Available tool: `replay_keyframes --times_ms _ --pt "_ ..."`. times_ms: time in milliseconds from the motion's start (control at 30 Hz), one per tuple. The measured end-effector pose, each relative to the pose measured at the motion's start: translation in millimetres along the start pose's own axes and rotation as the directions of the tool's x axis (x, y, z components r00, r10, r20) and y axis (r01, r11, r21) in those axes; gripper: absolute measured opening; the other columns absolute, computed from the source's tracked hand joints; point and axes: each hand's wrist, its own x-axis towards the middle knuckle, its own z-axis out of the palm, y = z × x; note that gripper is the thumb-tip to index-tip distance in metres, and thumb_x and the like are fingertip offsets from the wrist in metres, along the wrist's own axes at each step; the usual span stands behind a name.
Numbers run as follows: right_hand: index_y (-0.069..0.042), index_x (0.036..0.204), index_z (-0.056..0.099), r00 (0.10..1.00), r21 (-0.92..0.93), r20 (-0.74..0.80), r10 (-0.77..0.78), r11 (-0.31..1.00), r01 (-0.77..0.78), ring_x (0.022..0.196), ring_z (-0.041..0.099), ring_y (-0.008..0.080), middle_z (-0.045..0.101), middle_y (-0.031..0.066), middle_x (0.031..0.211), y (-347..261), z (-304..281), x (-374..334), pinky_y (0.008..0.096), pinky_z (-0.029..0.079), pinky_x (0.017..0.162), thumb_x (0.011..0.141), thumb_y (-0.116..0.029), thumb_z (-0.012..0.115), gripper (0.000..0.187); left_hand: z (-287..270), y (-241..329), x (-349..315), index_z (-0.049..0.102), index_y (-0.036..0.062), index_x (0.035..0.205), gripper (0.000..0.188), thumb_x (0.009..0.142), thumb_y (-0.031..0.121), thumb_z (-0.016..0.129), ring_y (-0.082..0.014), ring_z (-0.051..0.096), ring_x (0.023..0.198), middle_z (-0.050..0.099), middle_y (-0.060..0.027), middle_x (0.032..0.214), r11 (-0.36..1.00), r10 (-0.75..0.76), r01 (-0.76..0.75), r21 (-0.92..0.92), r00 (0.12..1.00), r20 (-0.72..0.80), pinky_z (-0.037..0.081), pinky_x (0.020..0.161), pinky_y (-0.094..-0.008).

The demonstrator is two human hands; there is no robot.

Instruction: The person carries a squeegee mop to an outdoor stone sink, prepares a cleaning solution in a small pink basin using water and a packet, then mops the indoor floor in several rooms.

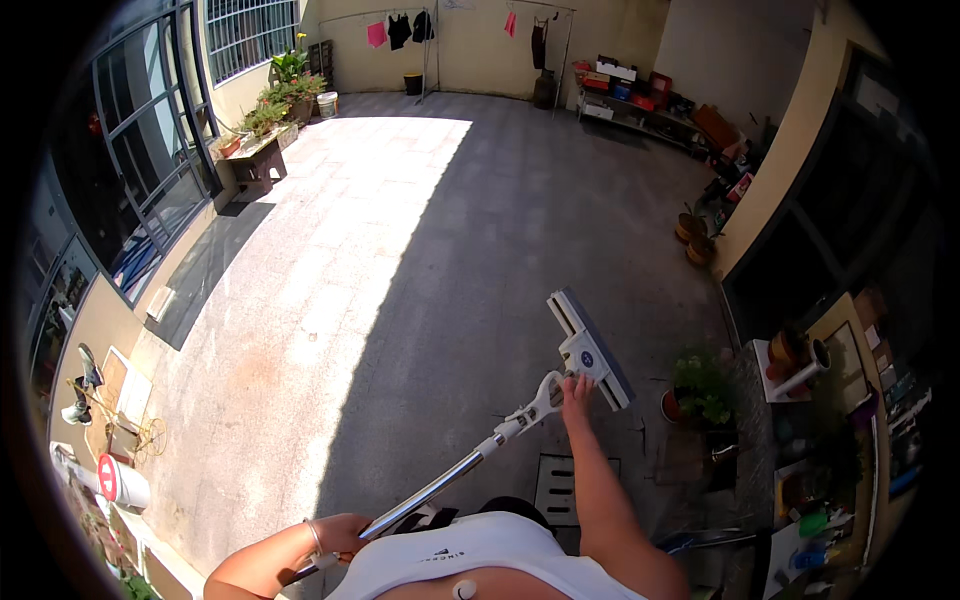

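Observation:
A sponge mop (pixel 470 462) with a silver pole, a white joint and a wide white-and-grey head (pixel 590 352) slants up across my front. My left hand (pixel 343 533), with a bracelet at the wrist, is wrapped round the lower pole close to my body. At the other end, my right hand (pixel 576 392) is on the near edge of the mop head, by the white joint, its fingers partly hidden against it. The head is raised and tilted, its long side running from upper left to lower right.
Paved ground (pixel 450 250) is split into sun and shade. Potted plants (pixel 700 388) and a drain grate (pixel 560 490) lie at the right and near front. A white bucket (pixel 122 482) stands at left. Far back are a loaded shelf (pixel 640 118) and hung laundry (pixel 400 32).

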Motion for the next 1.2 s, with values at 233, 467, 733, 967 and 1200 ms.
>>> replay_keyframes --times_ms 233,467,733,967,1200 --pt "0.002 0.133 0.029 0.778 0.389 0.279 0.563 0.675 -0.627 0.093 0.058 0.0334 0.044 0.0228 0.124 31.3 59.1 48.2 0.0392 0.05 0.069 0.083 -0.064 0.038 0.084 -164.2 -50.4 22.0 0.051 0.0058 0.079 0.003 0.079 0.008 0.053 -0.0041 0.043 0.04 0.049 0.0004 0.057 0.918 -0.01 0.003 -0.396 1.0 -0.014 0.036 0.035 -0.0207" --pt "-0.001 0.101 0.047 0.627 0.208 0.193 0.755 0.593 -0.778 0.057 0.052 0.0277 0.05 0.0182 0.078 67.8 179.0 173.1 0.0401 0.048 0.05 0.084 -0.043 0.049 0.045 -295.0 -101.2 34.9 0.049 0.0063 0.069 0.017 0.081 0.016 0.055 -0.0117 0.044 0.041 0.045 -0.0023 0.049 0.949 -0.071 -0.014 -0.315 0.963 -0.259 0.036 0.039 -0.0283" --pt "-0.004 0.084 0.058 0.753 0.018 0.578 0.315 0.917 -0.398 0.052 0.056 0.017 0.058 0.0077 0.066 -296.5 457.8 294.4 0.0287 0.043 0.044 0.089 -0.034 0.05 0.032 -380.6 -122.3 -36.7 0.051 0.006 0.061 0.02 0.077 0.016 0.058 -0.0128 0.046 0.04 0.047 -0.0019 0.05 0.71 -0.378 0.01 -0.704 0.85 -0.368 0.038 0.039 -0.0274" --pt "0.0 0.059 0.059 0.79 -0.251 0.607 0.091 0.965 0.081 0.041 0.054 0.0198 0.056 0.0096 0.049 -517.9 660.4 356.1 0.0315 0.042 0.039 0.08 -0.05 0.058 0.054 -514.6 -181.4 -63.9 0.051 0.0027 0.059 0.017 0.072 0.012 0.057 -0.0161 0.048 0.042 0.048 -0.0061 0.05 0.574 -0.47 -0.153 -0.804 0.743 -0.477 0.04 0.042 -0.03" --pt "0.001 0.064 0.058 0.844 -0.455 0.451 0.29 0.888 -0.063 0.042 0.054 0.0187 0.056 0.0099 0.054 -624.1 729.9 385.7 0.0323 0.043 0.04 0.077 -0.032 0.068 0.037 -670.4 -275.8 -96.7 0.052 0.0005 0.068 0.008 0.072 0.004 0.058 -0.0159 0.045 0.041 0.046 -0.0064 0.051 0.072 -0.474 -0.356 -0.932 0.81 -0.346 0.042 0.042 -0.0338"
